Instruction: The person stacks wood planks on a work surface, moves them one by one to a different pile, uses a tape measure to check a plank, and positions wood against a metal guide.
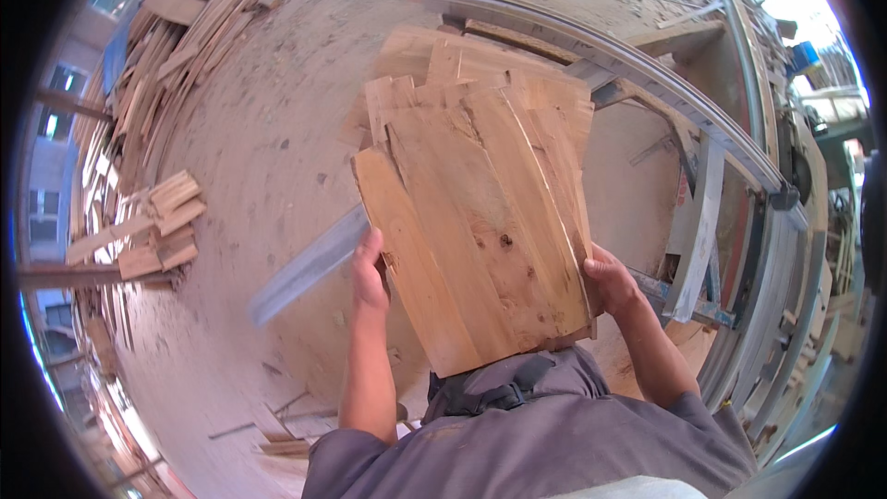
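Note:
A bundle of short, flat wooden boards (pixel 471 222) is gripped between my two hands in front of my body. Some boards have dark knots and rough bark edges. On the left side, my left hand (pixel 371 273) is closed around the edge, its thumb resting along the outermost board. My right hand (pixel 610 279) clasps the opposite edge, with its fingers partly hidden behind the wood. Just beyond the bundle, more pale boards (pixel 416 51) show, blurred and partly covered.
A long metal rail (pixel 628 60) and machine frame (pixel 698 231) run along the right. A grey metal bar (pixel 305 263) sticks out left below the boards. Piles of lumber (pixel 176 46) and stacked short boards (pixel 162 226) line the left. Scraps (pixel 282 444) lie on the dusty floor.

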The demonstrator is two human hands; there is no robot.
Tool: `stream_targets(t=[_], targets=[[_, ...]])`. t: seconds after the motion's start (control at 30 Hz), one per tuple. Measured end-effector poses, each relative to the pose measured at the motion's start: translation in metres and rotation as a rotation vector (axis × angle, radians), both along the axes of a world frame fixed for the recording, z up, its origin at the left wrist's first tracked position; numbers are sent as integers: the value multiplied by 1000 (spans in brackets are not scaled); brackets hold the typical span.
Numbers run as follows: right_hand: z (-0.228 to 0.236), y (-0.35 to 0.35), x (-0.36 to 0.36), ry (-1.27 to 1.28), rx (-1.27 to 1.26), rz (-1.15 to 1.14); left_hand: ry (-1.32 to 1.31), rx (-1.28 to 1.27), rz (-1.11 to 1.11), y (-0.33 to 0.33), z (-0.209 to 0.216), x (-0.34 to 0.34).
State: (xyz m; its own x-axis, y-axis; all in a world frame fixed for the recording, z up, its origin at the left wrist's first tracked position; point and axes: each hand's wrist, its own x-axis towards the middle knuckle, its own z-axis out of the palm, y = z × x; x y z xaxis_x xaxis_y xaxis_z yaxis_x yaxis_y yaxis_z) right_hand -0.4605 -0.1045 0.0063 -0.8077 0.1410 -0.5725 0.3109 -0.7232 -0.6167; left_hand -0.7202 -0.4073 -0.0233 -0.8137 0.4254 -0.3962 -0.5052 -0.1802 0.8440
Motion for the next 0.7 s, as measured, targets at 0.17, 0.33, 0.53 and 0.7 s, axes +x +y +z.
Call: stream_targets(t=[0.17, 0.33, 0.53, 0.7], targets=[[-27, 13, -5, -2, -141, 88, -207, 3, 83, 9, 0, 16], [-28, 26, 12, -31, -102, 168, -148, -39, 110, 3, 7, 68], [-13, 44, 19, 110, 85, 332, -233, 16, 298, -8, -8, 137], [-20, 39, 25, 26, 179, 369, -233, 2, 320, -19, 0, 154]])
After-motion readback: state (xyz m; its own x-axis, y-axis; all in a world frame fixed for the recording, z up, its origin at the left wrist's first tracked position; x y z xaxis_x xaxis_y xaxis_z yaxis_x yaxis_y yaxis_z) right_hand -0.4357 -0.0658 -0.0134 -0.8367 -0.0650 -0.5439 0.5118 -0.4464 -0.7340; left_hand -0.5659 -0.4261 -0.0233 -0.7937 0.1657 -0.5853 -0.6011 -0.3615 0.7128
